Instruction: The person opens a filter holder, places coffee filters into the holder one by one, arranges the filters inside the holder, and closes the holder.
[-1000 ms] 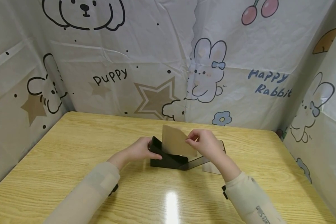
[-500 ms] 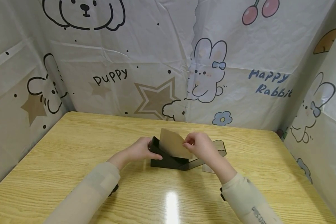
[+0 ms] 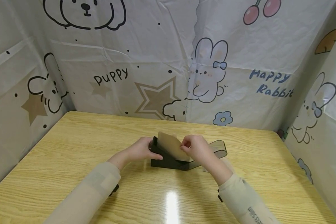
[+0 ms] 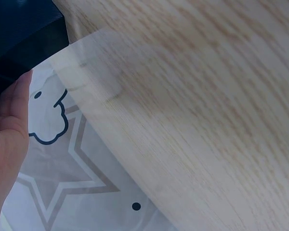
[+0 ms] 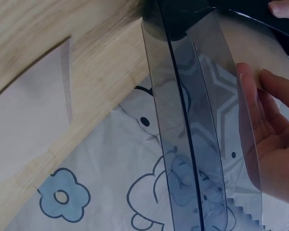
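Note:
A black box with a see-through lid swung out to the right stands near the middle of the table. My left hand grips its left end, thumb on the near side. A corner of the box also shows in the left wrist view, fingers against it. Between thumb and fingertips my right hand pinches a tan card. The card leans upright, its lower edge hidden inside the box. In the right wrist view the clear lid passes in front of part of my right hand.
A thin pale sheet with a finely hatched edge strip lies on the wooden table, partly under my right forearm in the head view. A printed cloth hangs around the table's back and sides.
My right hand has moved left and down with the tan card, which sits lower in the box. More of the clear lid shows behind that hand. My left hand stays put.

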Tool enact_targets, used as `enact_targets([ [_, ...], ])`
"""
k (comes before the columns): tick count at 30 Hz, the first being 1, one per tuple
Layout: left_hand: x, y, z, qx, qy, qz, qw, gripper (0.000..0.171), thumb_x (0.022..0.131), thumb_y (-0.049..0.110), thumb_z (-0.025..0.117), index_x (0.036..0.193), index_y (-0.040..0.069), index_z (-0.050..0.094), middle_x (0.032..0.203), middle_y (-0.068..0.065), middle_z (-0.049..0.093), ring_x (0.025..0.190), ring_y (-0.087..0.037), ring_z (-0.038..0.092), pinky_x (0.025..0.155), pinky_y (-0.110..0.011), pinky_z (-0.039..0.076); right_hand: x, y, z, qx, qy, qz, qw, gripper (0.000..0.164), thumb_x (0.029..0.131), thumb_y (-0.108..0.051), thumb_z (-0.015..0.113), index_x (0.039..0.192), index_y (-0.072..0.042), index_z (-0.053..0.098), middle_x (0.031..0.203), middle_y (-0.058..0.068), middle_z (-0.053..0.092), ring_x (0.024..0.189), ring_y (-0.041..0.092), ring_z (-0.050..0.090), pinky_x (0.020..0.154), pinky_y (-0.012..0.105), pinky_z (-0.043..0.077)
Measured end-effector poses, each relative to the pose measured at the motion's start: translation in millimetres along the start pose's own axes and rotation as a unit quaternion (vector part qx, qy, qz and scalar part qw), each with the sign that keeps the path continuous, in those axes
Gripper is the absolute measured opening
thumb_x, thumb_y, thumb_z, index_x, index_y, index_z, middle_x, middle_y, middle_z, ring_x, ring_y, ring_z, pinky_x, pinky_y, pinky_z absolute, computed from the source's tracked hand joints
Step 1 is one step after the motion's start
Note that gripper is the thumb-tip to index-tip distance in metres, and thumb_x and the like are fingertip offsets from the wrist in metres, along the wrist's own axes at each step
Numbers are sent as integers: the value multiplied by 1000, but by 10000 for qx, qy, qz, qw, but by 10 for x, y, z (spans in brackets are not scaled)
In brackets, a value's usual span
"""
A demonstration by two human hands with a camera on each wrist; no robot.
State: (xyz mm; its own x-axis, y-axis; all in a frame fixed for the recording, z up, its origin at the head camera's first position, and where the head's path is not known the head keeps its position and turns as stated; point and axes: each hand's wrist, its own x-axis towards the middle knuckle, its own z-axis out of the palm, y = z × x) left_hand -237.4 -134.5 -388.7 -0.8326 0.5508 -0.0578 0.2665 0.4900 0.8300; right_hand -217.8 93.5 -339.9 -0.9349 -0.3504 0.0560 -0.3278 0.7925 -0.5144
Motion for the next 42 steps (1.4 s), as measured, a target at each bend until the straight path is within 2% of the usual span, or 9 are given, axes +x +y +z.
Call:
enact_targets([
  [12,-6,10,0,-14,8,-35,10000,31,79,22,76,102,9,62,93,-3,68,79,-9,58,72,-27,48,-6,-49,52,-73,-66,39,9999,8,85,-10,68,77,-8,67,69,0,65,55,7,52,51,20,42],
  [36,-12,16,1,-139,43,-32,9999,28,78,18,76,100,8,62,91,-3,69,78,-8,59,72,-26,50,9,-63,129,-445,-106,-77,9989,10,84,-14,70,76,-10,67,70,-1,65,60,9,54,58,24,46],
  [42,-8,21,1,-113,27,-96,9999,26,79,19,76,100,11,63,89,0,69,77,-9,59,71,-27,49,13,-48,151,-454,-187,-70,9988,11,84,-14,69,75,-10,66,68,-2,63,59,9,52,57,24,45],
])
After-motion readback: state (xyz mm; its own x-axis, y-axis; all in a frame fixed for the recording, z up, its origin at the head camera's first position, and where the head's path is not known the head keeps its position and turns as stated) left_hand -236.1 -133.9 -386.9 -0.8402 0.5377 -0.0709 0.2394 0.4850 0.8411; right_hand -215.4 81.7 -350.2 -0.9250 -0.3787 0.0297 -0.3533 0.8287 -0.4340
